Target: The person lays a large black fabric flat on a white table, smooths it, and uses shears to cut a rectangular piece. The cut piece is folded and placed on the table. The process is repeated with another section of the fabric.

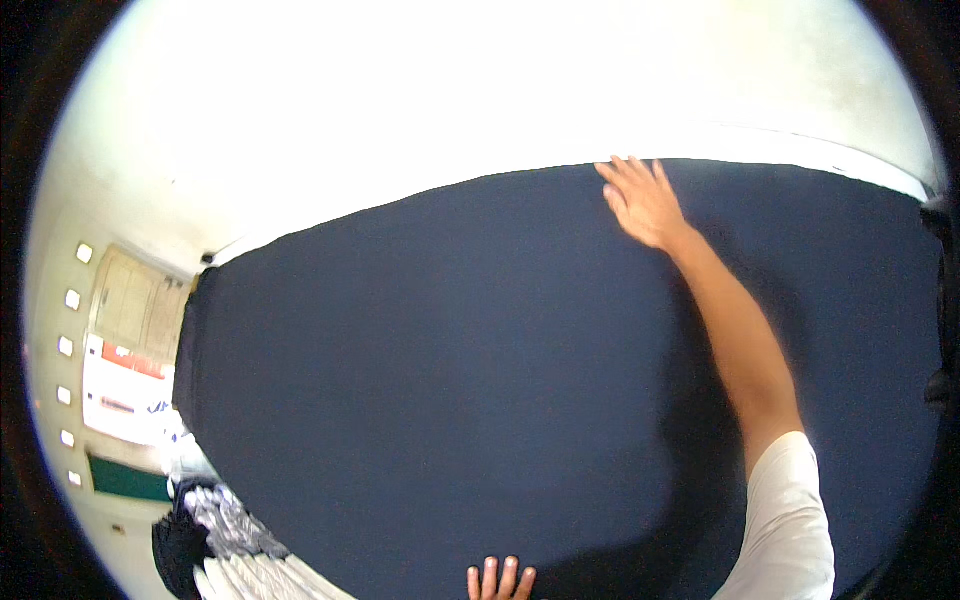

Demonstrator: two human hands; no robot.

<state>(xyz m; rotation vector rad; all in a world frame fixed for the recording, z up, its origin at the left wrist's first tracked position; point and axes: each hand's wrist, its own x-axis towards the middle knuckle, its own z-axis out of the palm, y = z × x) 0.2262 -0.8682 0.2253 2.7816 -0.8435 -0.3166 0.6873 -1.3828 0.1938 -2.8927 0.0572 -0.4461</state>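
Note:
A wide sheet of dark navy cloth (430, 360) lies spread out before me and fills most of the view. My right hand (645, 205) rests on its far edge, right of the middle, palm down with the fingers spread. The right arm, in a short white sleeve, stretches over the cloth and casts a shadow on it. At the lower edge, only the fingertips of my left hand (500, 580) show. They lie straight and flat on the cloth, holding nothing; the rest of that hand is out of view.
Beyond the cloth's far edge is a bright white wall (420, 110). At the lower left are a black cloth bundle (180, 545) and pale, patterned folded fabric (240, 530). Farther left stand a wooden door (130, 300), a dark green panel (128, 478) and a wall with small square openings.

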